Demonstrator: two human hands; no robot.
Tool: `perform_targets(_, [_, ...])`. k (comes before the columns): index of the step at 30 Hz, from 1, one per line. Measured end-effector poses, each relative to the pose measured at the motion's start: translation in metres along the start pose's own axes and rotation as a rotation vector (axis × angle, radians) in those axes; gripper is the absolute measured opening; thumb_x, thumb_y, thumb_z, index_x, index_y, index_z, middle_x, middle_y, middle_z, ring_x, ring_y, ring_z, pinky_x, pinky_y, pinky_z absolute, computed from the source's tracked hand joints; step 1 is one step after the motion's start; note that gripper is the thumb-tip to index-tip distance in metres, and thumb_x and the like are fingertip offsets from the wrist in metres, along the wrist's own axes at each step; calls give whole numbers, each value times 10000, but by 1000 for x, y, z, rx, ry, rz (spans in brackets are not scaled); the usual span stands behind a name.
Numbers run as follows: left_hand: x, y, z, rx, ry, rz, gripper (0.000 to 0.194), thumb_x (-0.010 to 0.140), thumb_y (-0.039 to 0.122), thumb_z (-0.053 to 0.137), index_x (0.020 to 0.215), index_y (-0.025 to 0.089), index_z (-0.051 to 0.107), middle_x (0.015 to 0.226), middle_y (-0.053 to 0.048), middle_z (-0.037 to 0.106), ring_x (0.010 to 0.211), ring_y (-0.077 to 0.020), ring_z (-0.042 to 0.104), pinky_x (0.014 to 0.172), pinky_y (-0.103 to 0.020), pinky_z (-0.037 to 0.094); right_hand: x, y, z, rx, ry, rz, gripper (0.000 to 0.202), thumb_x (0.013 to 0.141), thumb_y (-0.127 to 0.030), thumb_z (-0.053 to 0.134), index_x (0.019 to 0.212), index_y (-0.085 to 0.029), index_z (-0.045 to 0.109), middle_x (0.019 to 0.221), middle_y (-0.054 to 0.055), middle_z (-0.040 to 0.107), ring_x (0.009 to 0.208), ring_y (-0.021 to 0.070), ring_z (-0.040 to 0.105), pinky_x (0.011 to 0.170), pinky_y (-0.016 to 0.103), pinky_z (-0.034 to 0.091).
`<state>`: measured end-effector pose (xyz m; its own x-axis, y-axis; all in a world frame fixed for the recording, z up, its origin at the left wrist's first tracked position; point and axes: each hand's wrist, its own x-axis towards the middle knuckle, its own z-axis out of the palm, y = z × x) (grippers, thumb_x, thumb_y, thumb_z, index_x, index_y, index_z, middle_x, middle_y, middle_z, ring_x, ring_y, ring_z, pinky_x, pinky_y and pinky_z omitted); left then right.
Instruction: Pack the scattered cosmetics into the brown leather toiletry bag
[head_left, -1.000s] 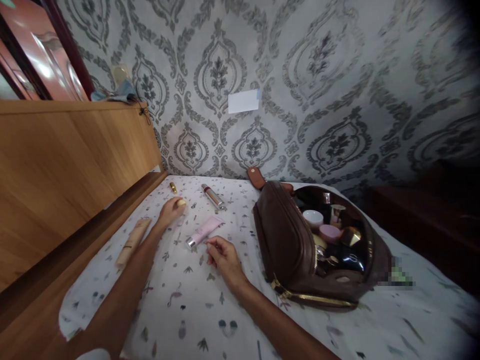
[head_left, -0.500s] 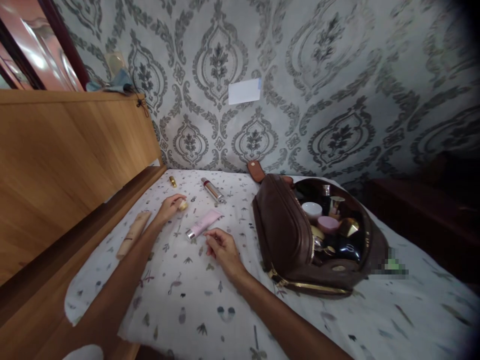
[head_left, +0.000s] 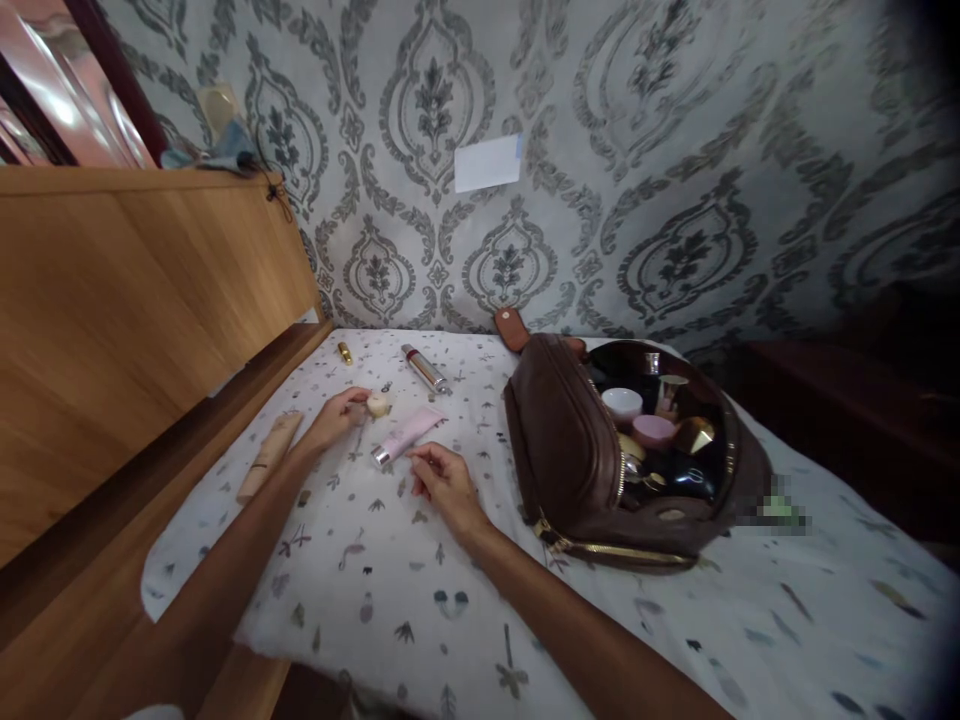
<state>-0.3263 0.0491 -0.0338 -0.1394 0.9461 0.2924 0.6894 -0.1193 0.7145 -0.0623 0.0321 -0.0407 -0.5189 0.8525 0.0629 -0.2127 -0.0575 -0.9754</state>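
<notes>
My left hand is at the left of the bed-like surface, its fingers stretched out and slightly apart. Just beyond its fingertips stands a small cream-coloured jar. My right hand hovers low over the cloth with loosely bent fingers and nothing visible in them. Its fingertips are close to the silver cap of a pink squeeze tube lying between my hands. A beige squeeze tube lies beside my left forearm. Farther back lie a silver cylindrical bottle with a red band and a small gold tube.
A brown cosmetic bag stands unzipped at the right, with a white-lidded jar, a pink jar and other items inside. Patterned cloth covers the surface. A wooden panel borders the left; a papered wall rises behind.
The small cream jar has shifted right relative to my left fingers, which have come away from around it. My right hand stays near the pink tube. The view has tilted slightly down.
</notes>
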Motion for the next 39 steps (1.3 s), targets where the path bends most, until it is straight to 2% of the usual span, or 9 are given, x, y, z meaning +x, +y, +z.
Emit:
perform_targets(4, [3, 4, 14, 6, 10, -7, 476, 750, 314, 630, 1203, 168, 629, 1224, -90, 672, 1094, -266, 610, 915, -365, 486, 0, 1, 1, 2, -1, -2, 246, 730, -395, 619, 820, -167, 633, 625, -40, 541, 461, 84, 484, 430, 207, 307])
perform_targets(8, [5, 9, 23, 3, 30, 1, 445, 743, 311, 646, 1164, 165, 641, 1151, -78, 687, 1029, -255, 613, 906, -362, 473, 1, 2, 0, 2, -3, -7, 249, 727, -406, 619, 812, -172, 624, 600, -45, 536, 442, 83, 466, 416, 206, 289])
perform_targets(12, [2, 12, 27, -26, 34, 4, 397, 708, 311, 683, 1083, 183, 655, 1010, -35, 700, 936, -234, 618, 822, -333, 483, 2, 4, 0, -1, -6, -14, 242, 726, -398, 613, 809, -171, 626, 553, -52, 529, 423, 81, 441, 410, 203, 285])
perform_targets(18, [-6, 16, 33, -105, 103, -21, 353, 687, 284, 685, 1022, 181, 641, 985, -37, 665, 880, -205, 605, 819, -331, 474, 3, 6, 0, 10, -2, -22, 242, 723, -396, 619, 812, -170, 624, 551, -50, 532, 426, 82, 441, 409, 200, 287])
perform_targets(24, [-14, 34, 28, -232, 117, -22, 346, 701, 316, 686, 1008, 178, 607, 981, -36, 641, 934, -208, 595, 777, -292, 462, 2, 5, -1, 19, -4, -28, 235, 744, -398, 634, 806, -172, 623, 603, -41, 545, 434, 80, 464, 406, 198, 302])
perform_targets(29, [-23, 58, 20, -360, 27, -4, 472, 720, 387, 727, 1125, 179, 604, 1071, -58, 644, 1013, -230, 603, 801, -289, 481, 1, 2, -1, 36, -1, -35, 299, 775, -454, 639, 859, -167, 625, 680, -25, 565, 459, 83, 509, 416, 198, 328])
perform_targets(33, [-30, 79, 21, -550, -159, 5, 541, 745, 364, 764, 1231, 190, 604, 1060, -60, 653, 985, -215, 606, 831, -281, 469, 0, 0, -1, 56, 5, -32, 402, 780, -535, 645, 956, -176, 608, 748, -7, 597, 475, 97, 551, 413, 203, 353])
perform_targets(36, [-34, 92, 25, -632, -290, 5, 507, 754, 342, 778, 1211, 196, 613, 1016, -47, 652, 906, -191, 604, 765, -256, 461, 1, -1, -1, 87, -8, -29, 477, 779, -579, 645, 1042, -186, 588, 826, 13, 626, 500, 113, 599, 406, 204, 372])
perform_targets(39, [-36, 98, 28, -620, -335, 29, 476, 751, 342, 788, 1169, 194, 614, 1012, -42, 643, 890, -184, 595, 760, -253, 459, 0, -3, -1, 122, -14, -42, 495, 777, -584, 656, 1064, -189, 573, 889, 29, 646, 529, 127, 638, 404, 200, 387])
